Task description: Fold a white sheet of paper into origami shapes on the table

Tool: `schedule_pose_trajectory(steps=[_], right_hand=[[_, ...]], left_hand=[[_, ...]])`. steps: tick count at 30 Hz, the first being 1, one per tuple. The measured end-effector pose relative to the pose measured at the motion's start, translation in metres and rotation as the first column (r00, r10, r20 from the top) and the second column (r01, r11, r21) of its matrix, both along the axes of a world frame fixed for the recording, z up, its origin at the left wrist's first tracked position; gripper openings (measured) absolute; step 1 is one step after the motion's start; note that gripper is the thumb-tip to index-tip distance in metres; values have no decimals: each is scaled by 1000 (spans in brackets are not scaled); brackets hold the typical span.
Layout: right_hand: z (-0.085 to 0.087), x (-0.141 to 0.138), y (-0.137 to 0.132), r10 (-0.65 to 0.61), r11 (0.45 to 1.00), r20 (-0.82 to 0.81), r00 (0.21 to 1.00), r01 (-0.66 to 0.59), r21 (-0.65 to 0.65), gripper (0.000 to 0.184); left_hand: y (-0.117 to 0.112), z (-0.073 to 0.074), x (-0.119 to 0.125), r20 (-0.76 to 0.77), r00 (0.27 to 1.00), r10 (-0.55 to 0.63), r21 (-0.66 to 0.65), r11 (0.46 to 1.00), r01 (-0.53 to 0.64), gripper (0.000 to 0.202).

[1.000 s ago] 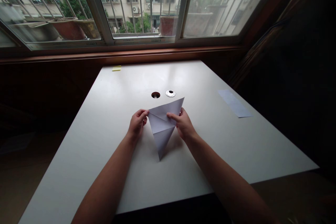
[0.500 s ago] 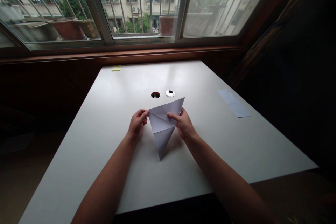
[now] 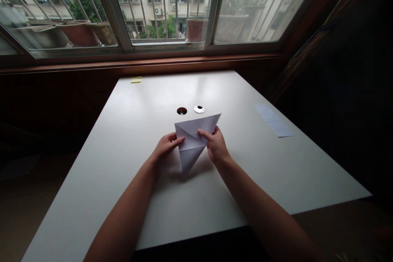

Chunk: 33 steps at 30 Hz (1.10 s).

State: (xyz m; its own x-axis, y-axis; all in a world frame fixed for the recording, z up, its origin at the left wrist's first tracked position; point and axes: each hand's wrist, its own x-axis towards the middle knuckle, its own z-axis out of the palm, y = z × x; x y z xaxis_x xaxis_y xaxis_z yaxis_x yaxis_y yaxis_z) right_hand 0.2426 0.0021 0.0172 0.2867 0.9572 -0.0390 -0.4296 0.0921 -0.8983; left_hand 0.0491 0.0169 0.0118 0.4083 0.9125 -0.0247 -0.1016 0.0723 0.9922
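A folded sheet of white paper (image 3: 190, 144) is held up over the table, with creases across it and a point aimed down toward me. My left hand (image 3: 167, 145) grips its left edge, thumb on the front face and fingers behind. On the opposite side, my right hand (image 3: 215, 142) pinches the paper with its thumb pressed on the front. The fingers behind the sheet are partly hidden.
The white table (image 3: 116, 163) carries a flat strip of paper (image 3: 273, 120) at right and a yellow sticky note (image 3: 136, 80) at the far left corner. A round cable hole (image 3: 181, 111) and its silver cover (image 3: 199, 109) lie beyond the paper. A barred window stands behind.
My left hand has shifted its grip from the paper's upper left corner down along the left edge. The paper has tilted slightly, its lower point rising and its upper right corner moving right.
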Motion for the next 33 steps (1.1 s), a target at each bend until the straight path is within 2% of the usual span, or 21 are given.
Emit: schedule_pose_trajectory(steps=[6,9,15,22,25,28,33], right_hand=[[3,-4,1,-95,995,-26,995,96,37,48],[3,-7,-1,-110,993,-7,994,110,47,45],[1,-15,-8,-66,998,61,996,64,23,47],[2,-21,-17,39,999,40,998,-40,20,54],[5,-20,-23,188,982,4,982,-188,-8,55],[6,-15,-28,335,939,-23,942,-336,-77,51],[2,-4,-30,356,923,-52,933,-360,-137,46]], left_hand=[[-6,3,1,-121,989,-89,-64,995,82,43],[-5,1,2,-112,992,-57,-112,993,45,41],[-5,5,7,34,998,53,-232,972,-44,44],[-1,6,8,125,974,191,-276,949,-151,41],[0,2,6,138,963,231,-281,941,-186,43],[1,-1,5,131,957,260,-275,937,-217,44],[1,-1,5,130,952,277,-250,938,-239,43]])
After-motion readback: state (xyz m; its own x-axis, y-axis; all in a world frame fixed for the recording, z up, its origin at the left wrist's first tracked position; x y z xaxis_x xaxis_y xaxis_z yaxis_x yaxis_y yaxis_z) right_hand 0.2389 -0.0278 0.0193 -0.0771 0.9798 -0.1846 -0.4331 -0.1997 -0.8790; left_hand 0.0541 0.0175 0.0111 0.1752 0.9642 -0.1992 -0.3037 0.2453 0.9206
